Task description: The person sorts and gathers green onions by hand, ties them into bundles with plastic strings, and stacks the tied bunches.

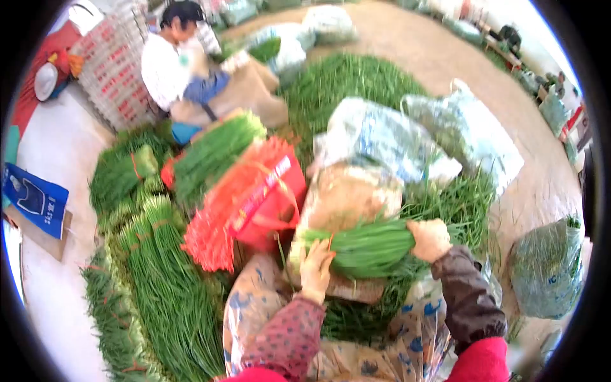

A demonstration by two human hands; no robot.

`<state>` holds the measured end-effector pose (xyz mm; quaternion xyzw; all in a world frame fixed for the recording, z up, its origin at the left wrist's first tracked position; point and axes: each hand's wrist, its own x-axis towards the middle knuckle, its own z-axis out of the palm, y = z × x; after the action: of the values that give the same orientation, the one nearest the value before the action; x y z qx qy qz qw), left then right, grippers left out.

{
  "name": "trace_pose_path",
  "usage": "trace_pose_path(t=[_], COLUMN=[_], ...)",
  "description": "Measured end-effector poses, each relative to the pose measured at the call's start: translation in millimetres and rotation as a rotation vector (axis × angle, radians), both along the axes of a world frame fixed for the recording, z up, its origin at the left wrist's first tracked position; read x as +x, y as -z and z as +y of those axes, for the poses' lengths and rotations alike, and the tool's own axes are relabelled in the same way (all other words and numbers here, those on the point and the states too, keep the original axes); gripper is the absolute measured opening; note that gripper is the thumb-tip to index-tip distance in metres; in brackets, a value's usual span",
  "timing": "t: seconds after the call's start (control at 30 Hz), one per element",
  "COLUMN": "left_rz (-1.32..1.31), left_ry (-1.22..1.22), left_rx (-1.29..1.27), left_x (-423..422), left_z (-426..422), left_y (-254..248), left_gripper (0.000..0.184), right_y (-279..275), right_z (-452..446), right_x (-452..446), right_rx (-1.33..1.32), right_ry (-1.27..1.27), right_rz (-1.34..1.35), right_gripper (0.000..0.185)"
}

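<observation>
A bundle of green chives (374, 249) lies across a worn board (350, 194) in front of me, its leaves smeared by motion. My left hand (315, 268), in a pale glove, closes on the pale stem end beside a thin orange tie (330, 242). The other end, with the leaf tips, is in my right hand (429, 239), gloved too and closed around it. Left of the board stands a red bag (280, 202) with a thick bunch of red-orange ties (219, 219) spilling over its side.
Tied chive bundles (162, 267) are stacked at my left. Loose chives (350, 83) form a heap beyond the board, near clear plastic bags (385, 137). A person in a white top (162, 70) sits at the back left by stacked crates (118, 70). A filled bag (547, 267) stands right.
</observation>
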<state>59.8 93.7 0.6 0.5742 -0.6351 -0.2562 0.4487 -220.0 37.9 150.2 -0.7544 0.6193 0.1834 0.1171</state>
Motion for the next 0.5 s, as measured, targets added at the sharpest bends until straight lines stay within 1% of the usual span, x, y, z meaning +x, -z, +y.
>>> trace_pose_path(t=[0.03,0.07,0.13,0.17,0.2,0.23,0.27,0.3,0.33,0.4,0.43,0.47,0.5], left_rz=[0.056,0.089,0.602,0.61,0.617,0.729,0.841,0.935,0.938,1.084,1.071,1.07,0.933], left_ry=[-0.021,-0.036,0.002,0.017,0.02,0.04,0.061,0.065,0.064,0.076,0.047,0.047,-0.004], left_rx=[-0.02,-0.113,0.003,-0.041,-0.052,-0.051,-0.052,0.003,-0.012,0.097,0.204,0.205,0.357], left_x=[6,10,6,3,0,-4,-9,-13,-17,-24,-24,-24,-22], left_z=[-4,-5,-1,3,3,5,7,8,10,13,16,18,21], left_y=[-12,-8,-29,-45,-56,-66,-73,-76,-76,-69,-53,-38,-23], left_gripper=[0.01,0.012,0.013,0.013,0.013,0.013,0.012,0.015,0.015,0.016,0.019,0.019,0.018], right_y=[-22,-41,-102,-131,-171,-190,-209,-230,-245,-250,-244,-228,-205], right_z=[-1,0,1,-1,2,2,5,7,9,6,13,13,16], right_x=[5,8,29,41,59,66,72,83,96,122,129,137,142], right_rx=[-0.11,-0.196,-0.387,-0.359,-0.33,-0.418,-0.58,-0.566,-0.549,-0.449,-0.565,-0.496,-0.461], right_ry=[-0.073,-0.146,-0.261,-0.276,-0.262,-0.31,-0.427,-0.421,-0.416,-0.372,-0.451,-0.471,-0.568], right_rz=[-0.009,-0.007,0.021,0.133,0.219,0.238,0.225,0.281,0.336,0.509,0.512,0.554,0.585], right_gripper=[0.031,0.029,0.025,0.034,0.029,0.025,0.021,0.019,0.016,0.011,0.009,0.01,0.012])
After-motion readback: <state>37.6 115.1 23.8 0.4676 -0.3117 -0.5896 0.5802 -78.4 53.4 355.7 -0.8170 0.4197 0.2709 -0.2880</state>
